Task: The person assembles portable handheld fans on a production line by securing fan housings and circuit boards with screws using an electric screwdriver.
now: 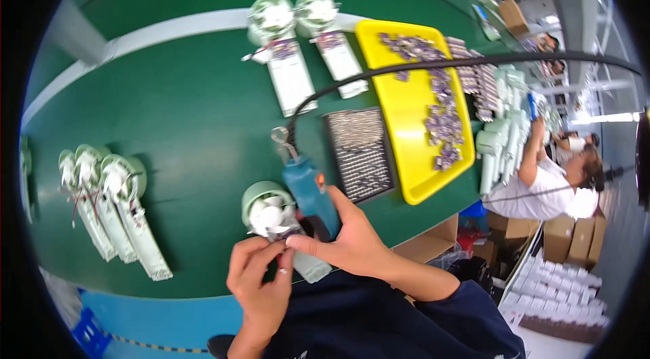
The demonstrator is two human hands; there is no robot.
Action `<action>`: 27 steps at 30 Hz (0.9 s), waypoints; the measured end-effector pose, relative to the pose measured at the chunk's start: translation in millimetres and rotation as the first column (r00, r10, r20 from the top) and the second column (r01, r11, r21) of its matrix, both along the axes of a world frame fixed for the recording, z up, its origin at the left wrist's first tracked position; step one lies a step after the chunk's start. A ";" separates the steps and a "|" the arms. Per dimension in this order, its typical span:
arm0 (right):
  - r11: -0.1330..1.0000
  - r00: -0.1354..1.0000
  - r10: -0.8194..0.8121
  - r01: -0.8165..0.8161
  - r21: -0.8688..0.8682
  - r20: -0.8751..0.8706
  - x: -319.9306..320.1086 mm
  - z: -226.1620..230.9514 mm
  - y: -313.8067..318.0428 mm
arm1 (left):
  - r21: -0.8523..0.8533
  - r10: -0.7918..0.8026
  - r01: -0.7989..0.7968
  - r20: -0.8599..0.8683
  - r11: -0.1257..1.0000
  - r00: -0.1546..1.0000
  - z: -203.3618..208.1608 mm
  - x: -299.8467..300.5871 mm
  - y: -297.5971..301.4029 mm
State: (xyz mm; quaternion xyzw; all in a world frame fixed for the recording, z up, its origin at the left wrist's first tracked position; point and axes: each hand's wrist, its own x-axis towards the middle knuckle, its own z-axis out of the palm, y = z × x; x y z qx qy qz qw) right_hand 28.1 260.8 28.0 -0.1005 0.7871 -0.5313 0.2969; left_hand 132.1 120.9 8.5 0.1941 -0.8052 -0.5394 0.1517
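Observation:
A pale green handheld fan [269, 211] with white blades lies in front of me at the table's near edge, its handle pointing toward my body. My left hand [259, 282] pinches at the fan's neck, its fingers closed there; what lies right under the fingertips is hidden. A teal electric screwdriver [309, 186] is gripped in my right hand [355, 234], tilted over the fan, with a metal hook and black cable at its upper end. My right thumb reaches to the fan's neck beside my left fingers. The screwdriver's tip is hidden.
A black tray of screws [360, 156] sits beyond my right hand, beside a yellow tray [411, 179] holding small purple boards. Other open fans [128, 203] lie left, two more fans [291, 78] farther back. Green casings [504, 132] are piled right, near a seated person [552, 176].

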 end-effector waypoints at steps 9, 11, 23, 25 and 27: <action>0.561 0.712 -0.558 -0.054 -0.826 -0.426 -51.9 67.1 77.6 | 0.074 -0.066 0.069 -0.043 0.995 0.997 -13.6 -21.0 5.7; 0.532 0.623 -0.627 -0.096 -0.841 -0.468 -63.9 78.4 73.2 | 0.119 -0.080 0.082 -0.018 0.990 0.997 -12.1 -30.3 10.5; 0.384 0.843 -0.445 -0.126 -0.915 -0.303 -92.2 0.1 63.9 | -0.053 -0.108 0.108 -0.003 0.993 0.994 1.1 -54.2 32.9; 0.398 0.836 -0.456 -0.117 -0.910 -0.307 -95.1 -2.7 66.2 | -0.138 -0.128 0.125 -0.013 0.983 0.992 3.7 -57.0 33.2; 0.383 0.847 -0.461 -0.080 -0.920 -0.265 -94.4 -4.9 66.1 | -0.129 -0.138 0.138 0.003 0.982 0.990 5.1 -56.3 32.2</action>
